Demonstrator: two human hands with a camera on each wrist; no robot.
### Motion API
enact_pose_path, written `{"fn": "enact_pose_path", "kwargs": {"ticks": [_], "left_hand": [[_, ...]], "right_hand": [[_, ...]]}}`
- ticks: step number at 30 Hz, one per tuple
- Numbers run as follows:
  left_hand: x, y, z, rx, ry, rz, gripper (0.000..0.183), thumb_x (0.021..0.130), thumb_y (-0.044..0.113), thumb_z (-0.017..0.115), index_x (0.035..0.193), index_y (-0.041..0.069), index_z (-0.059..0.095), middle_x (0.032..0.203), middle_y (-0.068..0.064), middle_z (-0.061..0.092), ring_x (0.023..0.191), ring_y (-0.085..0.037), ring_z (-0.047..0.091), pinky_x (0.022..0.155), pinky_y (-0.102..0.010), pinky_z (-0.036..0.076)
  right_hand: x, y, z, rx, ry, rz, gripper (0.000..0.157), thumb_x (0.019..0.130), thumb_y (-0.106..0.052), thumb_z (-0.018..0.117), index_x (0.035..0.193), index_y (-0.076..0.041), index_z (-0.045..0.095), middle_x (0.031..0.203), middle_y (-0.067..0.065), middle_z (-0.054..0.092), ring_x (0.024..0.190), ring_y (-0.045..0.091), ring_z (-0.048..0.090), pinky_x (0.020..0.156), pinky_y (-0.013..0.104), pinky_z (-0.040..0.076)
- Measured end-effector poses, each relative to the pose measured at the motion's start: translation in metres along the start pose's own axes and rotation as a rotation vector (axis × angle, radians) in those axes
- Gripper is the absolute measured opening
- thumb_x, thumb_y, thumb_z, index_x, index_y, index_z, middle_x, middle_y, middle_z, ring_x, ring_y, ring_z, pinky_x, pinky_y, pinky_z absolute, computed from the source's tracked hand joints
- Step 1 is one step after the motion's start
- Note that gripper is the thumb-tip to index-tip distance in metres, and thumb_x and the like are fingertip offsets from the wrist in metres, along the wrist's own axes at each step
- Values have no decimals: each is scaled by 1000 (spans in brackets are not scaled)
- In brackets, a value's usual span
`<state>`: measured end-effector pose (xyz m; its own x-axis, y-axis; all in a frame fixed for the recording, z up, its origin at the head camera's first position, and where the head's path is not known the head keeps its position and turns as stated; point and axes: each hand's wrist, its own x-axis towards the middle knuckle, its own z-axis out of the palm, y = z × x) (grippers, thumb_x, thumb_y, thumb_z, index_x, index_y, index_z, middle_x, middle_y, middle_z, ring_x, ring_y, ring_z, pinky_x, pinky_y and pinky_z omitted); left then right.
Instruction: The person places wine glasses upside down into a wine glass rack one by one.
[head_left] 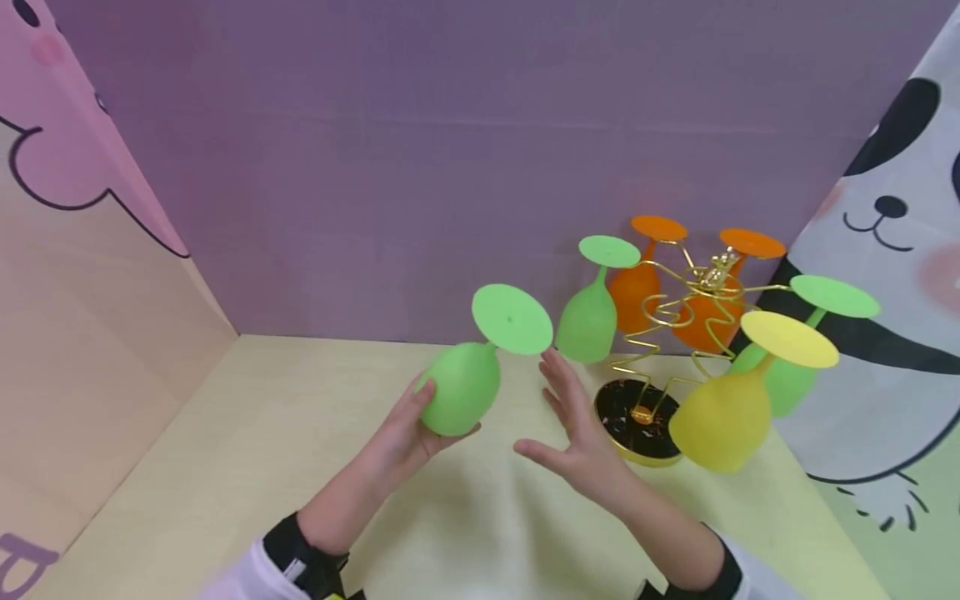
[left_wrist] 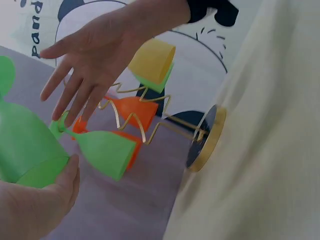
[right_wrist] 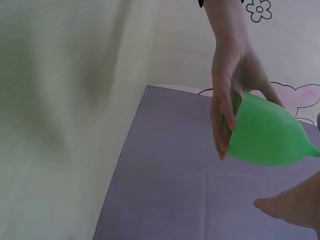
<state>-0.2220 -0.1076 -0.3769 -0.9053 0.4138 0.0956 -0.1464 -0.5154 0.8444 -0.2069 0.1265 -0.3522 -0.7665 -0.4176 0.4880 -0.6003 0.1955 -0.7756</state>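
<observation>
A green plastic wine glass point(head_left: 461, 387) is upside down and tilted, its round foot up and to the right. My left hand point(head_left: 416, 425) grips its bowl near the rim, as the right wrist view also shows. My right hand point(head_left: 581, 442) is held apart from it, fingers spread, with nothing in its grasp. Just behind the right hand stands a gold wire glass rack point(head_left: 693, 292) on a round black base point(head_left: 637, 421). From it hang a yellow glass point(head_left: 723, 421), two orange glasses point(head_left: 633, 292) and two more green glasses point(head_left: 588, 321), all foot up.
The pale cloth-covered table point(head_left: 300, 417) meets a purple backdrop point(head_left: 375, 183) at its far edge. A panda-print panel point(head_left: 885, 333) borders the right side, close to the rack. On the left is a pink and cream printed panel point(head_left: 90, 317).
</observation>
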Motion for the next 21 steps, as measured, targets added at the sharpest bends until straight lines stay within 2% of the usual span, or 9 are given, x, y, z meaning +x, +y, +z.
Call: {"fn": "enact_pose_path", "kwargs": {"ticks": [4,7,10,14,21], "left_hand": [[-2,-13,3,-131,-60,-118,61,94,47,42,144,27,14,143,-19,19,124,-37,36,102,-48,35],[-3,-21,5,-183,-102,-184,60,95,51,33,145,28,9,144,-21,18,124,-38,37,103,-47,34],[-5,-28,8,-184,-127,-226,59,96,53,26,146,28,7,145,-22,17,124,-37,36,104,-48,33],[-7,-36,11,-151,-159,-267,62,95,56,22,146,26,5,145,-23,17,124,-36,37,103,-49,33],[-8,-42,14,-93,-223,-290,65,94,59,15,146,21,6,143,-23,23,122,-35,40,101,-46,36]], "right_hand": [[0,4,4,28,-9,23,98,75,-8,73,146,-22,7,152,7,9,135,27,16,107,50,22],[0,7,5,67,-10,29,97,74,-7,72,146,-21,9,152,11,11,135,30,17,107,54,22],[-1,10,6,119,-36,40,96,73,-6,73,145,-17,10,151,15,13,135,31,18,107,55,21],[-3,13,9,156,-111,83,95,73,-9,73,145,-16,13,149,18,18,133,33,20,106,58,20],[-5,15,13,157,-167,159,94,71,-14,76,143,-16,15,144,15,29,128,32,32,104,59,25]]}}
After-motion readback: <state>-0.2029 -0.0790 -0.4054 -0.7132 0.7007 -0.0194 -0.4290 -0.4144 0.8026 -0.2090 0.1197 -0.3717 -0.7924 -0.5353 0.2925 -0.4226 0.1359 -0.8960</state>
